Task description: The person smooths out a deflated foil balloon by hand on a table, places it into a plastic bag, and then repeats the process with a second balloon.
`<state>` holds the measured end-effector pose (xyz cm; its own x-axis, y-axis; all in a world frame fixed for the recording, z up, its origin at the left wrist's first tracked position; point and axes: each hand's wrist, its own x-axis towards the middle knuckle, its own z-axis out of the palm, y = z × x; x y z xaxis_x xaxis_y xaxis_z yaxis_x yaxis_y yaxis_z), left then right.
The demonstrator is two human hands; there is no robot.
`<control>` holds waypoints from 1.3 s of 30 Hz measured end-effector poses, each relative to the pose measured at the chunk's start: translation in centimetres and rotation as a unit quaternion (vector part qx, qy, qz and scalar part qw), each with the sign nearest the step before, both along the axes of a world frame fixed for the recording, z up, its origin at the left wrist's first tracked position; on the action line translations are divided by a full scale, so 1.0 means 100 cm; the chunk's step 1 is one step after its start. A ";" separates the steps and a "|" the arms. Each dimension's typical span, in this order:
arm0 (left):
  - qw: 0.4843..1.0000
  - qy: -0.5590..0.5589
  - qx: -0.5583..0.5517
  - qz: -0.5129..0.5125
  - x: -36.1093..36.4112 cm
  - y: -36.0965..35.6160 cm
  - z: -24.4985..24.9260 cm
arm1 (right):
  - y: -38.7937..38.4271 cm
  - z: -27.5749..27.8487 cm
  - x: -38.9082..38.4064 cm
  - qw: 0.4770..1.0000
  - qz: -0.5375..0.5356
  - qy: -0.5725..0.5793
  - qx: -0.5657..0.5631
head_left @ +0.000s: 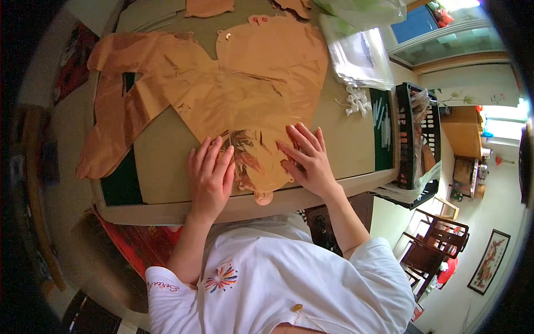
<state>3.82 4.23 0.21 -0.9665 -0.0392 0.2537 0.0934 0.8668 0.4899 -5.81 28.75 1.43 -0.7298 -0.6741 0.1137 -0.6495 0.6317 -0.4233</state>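
A large flat rose-gold foil balloon (261, 94) lies spread on the table, uninflated, with long foil sections reaching to the left. My left hand (211, 172) rests on the left edge of its near end, fingers stretched out and pointing away from me. On the right edge of that end lies my right hand (307, 158), its fingers spread over the foil. Between the hands the foil is creased and shiny, and a small rounded tab (263, 197) sticks out over the table's near edge. Neither hand grips anything that I can see.
Clear plastic bags (361, 55) are stacked at the back right. Near them lie a bundle of white string (356, 101) and white sticks (382, 125). A black crate (409, 139) stands beyond the table's right edge. More foil pieces (209, 6) lie at the back.
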 end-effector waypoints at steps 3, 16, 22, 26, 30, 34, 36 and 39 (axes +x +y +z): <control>1.000 0.003 0.002 -0.001 0.000 0.000 -0.002 | 0.002 -0.001 0.000 1.000 0.015 0.008 0.023; 1.000 0.000 -0.014 0.025 0.001 0.001 -0.004 | 0.015 -0.014 -0.002 0.987 -0.131 0.045 -0.081; 1.000 -0.003 -0.020 0.014 0.000 0.001 -0.002 | 0.016 -0.010 -0.001 0.994 -0.093 0.047 -0.035; 1.000 -0.005 -0.029 0.011 0.000 0.000 -0.002 | 0.013 -0.010 -0.001 0.995 -0.088 0.048 -0.025; 0.999 -0.007 -0.032 0.011 -0.001 0.001 0.004 | 0.014 -0.012 -0.001 0.995 -0.083 0.053 -0.022; 0.993 0.025 0.094 0.074 -0.011 -0.002 0.004 | 0.012 -0.004 -0.019 0.991 -0.097 0.065 -0.072; 0.996 0.050 0.059 0.050 -0.035 -0.007 0.017 | 0.003 0.007 -0.044 0.987 -0.086 0.096 -0.092; 0.999 0.031 0.015 -0.029 -0.079 0.001 0.023 | -0.016 0.009 -0.083 0.985 -0.088 0.116 -0.096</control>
